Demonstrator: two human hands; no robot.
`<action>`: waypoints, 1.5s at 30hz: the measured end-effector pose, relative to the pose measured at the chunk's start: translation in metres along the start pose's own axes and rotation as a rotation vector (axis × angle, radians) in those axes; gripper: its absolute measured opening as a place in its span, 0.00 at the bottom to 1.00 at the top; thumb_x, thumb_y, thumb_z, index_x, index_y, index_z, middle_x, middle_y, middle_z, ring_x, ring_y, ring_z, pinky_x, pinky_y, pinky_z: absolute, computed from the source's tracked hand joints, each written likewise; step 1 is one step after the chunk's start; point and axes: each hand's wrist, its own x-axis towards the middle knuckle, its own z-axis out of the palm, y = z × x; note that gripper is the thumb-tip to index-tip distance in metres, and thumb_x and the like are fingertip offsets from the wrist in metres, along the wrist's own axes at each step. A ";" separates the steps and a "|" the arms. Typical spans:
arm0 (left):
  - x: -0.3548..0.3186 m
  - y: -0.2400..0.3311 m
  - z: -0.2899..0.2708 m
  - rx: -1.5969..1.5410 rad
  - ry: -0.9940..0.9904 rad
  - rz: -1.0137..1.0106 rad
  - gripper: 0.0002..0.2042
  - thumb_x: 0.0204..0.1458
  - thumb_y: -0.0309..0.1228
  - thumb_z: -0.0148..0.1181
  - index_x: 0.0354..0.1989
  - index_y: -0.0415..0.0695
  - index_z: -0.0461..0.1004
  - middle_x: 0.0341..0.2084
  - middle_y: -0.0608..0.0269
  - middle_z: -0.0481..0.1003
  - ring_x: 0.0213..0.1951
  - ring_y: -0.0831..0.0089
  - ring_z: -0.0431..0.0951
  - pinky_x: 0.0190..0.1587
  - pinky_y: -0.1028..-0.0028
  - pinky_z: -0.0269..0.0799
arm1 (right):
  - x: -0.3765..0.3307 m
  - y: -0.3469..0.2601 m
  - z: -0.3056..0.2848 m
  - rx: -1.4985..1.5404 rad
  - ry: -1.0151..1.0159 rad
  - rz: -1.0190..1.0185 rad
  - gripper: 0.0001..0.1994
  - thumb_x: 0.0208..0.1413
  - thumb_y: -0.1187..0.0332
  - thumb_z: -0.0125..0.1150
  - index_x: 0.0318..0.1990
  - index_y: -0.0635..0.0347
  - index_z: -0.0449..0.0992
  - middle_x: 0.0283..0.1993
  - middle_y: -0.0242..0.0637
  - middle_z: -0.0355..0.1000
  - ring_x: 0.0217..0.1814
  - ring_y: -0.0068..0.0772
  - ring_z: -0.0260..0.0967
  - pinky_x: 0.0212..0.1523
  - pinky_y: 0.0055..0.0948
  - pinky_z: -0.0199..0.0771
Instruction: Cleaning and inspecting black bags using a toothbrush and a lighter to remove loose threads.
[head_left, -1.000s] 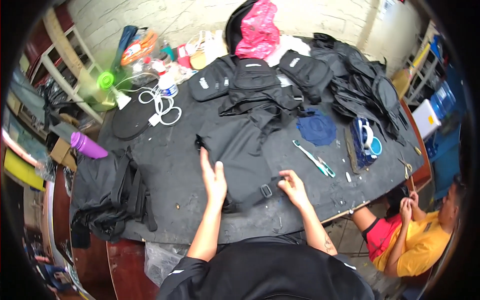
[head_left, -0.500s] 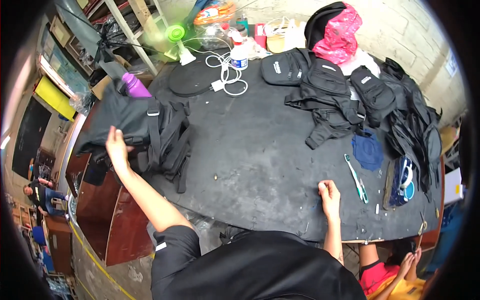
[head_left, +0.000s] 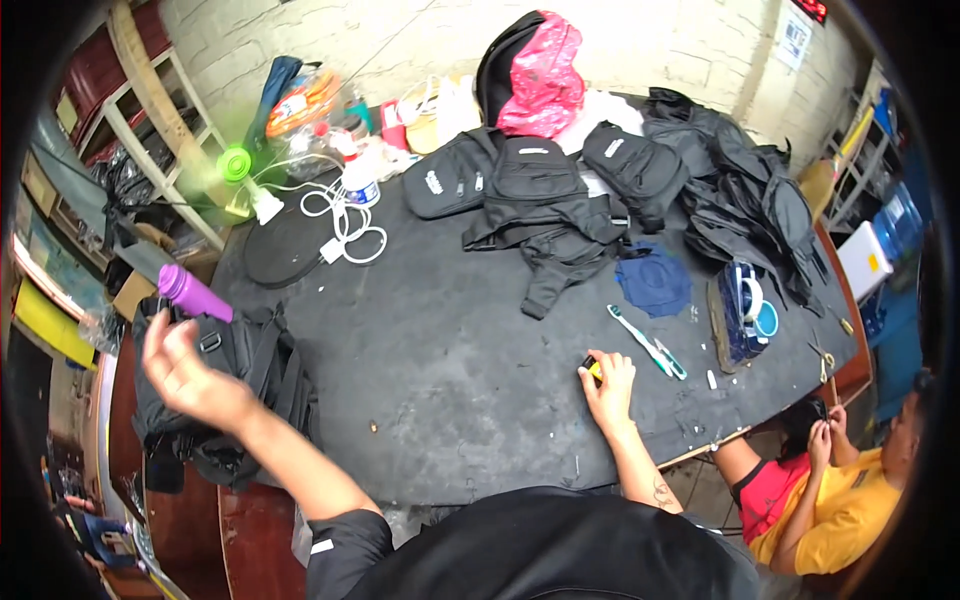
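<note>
At the dark-topped bench (head_left: 450,380), the person's left hand (head_left: 190,375) has lifted off the heap of black strapped bags (head_left: 235,390) it gripped half a second ago and now hovers above it, fingers loosely spread, grasping nothing. The heap lies at the bench's nine o'clock edge, long axis running roughly twelve to six. The right hand (head_left: 610,385), flat on the bench earlier, now curls its fingertips on a small yellow-and-black object (head_left: 592,368) at four o'clock. A purple cylindrical bottle (head_left: 193,294) lies at the heap's eleven o'clock, its end pointing toward ten.
</note>
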 end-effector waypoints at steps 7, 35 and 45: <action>-0.147 -0.037 0.228 -0.257 -0.963 -0.315 0.07 0.48 0.26 0.55 0.35 0.40 0.75 0.23 0.62 0.76 0.28 0.77 0.75 0.34 0.77 0.69 | 0.005 0.002 0.006 -0.233 0.079 -0.038 0.24 0.41 0.61 0.64 0.47 0.59 0.68 0.42 0.43 0.61 0.48 0.45 0.55 0.49 0.43 0.54; -0.203 0.009 0.123 -1.022 -0.828 -1.264 0.34 0.33 0.12 0.49 0.57 0.37 0.57 0.51 0.56 0.66 0.54 0.63 0.66 0.57 0.68 0.62 | 0.030 -0.022 -0.006 0.202 0.428 -0.143 0.11 0.46 0.68 0.60 0.39 0.59 0.72 0.38 0.41 0.64 0.44 0.41 0.60 0.45 0.37 0.56; -0.202 0.062 0.104 -1.230 -0.695 -1.466 0.20 0.51 0.23 0.48 0.54 0.36 0.61 0.48 0.51 0.69 0.48 0.61 0.73 0.51 0.67 0.69 | 0.079 -0.136 -0.047 0.310 0.176 -0.485 0.08 0.40 0.69 0.63 0.25 0.58 0.68 0.27 0.35 0.63 0.32 0.39 0.60 0.35 0.34 0.56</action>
